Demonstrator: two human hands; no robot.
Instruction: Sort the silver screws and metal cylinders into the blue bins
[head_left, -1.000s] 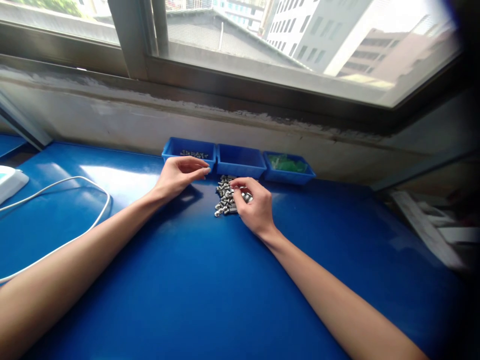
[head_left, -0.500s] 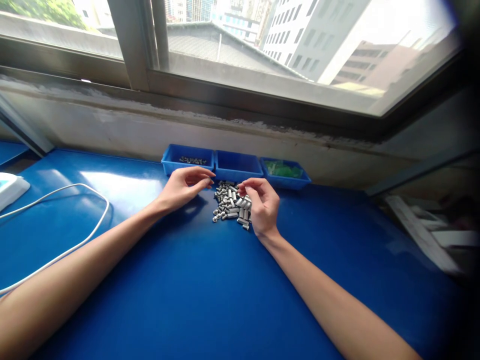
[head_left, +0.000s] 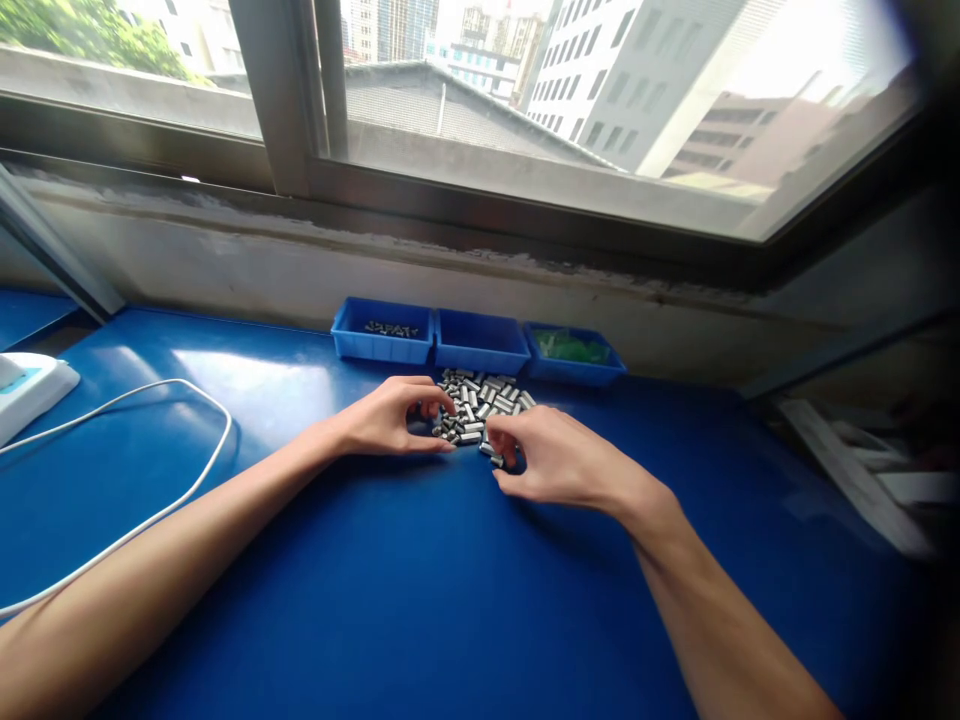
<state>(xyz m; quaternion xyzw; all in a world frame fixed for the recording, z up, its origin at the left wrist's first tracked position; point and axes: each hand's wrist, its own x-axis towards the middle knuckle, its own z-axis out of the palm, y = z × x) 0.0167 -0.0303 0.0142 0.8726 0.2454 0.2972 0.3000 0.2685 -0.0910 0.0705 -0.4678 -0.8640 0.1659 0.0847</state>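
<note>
"What surfaces do you see from over there?"

"I see a smooth, glossy blue table (head_left: 420,600), then box-shaped, open-topped plastic bins (head_left: 481,360) in a row at its far side. Just in front of them, on the table, lies a heap of shiny metal pieces (head_left: 469,408), short rods mixed with smaller, knobbier ones."

"And the hands?"

"The right hand (head_left: 562,462) leans in at the heap's near right edge, fingers curled, thumb parted from them. A piece shows by the fingertips; I can't tell whether they touch it. The left hand (head_left: 390,415) bends into a C at the heap's left edge, thumb and fingers well apart; any contact is unclear to me."

"Counts?"

"One table, three bins, two hands, one heap. The leftmost bin has small metal bits (head_left: 390,329), the rightmost some green material (head_left: 574,347). The heap's pieces overlap too much for me to count."
</note>
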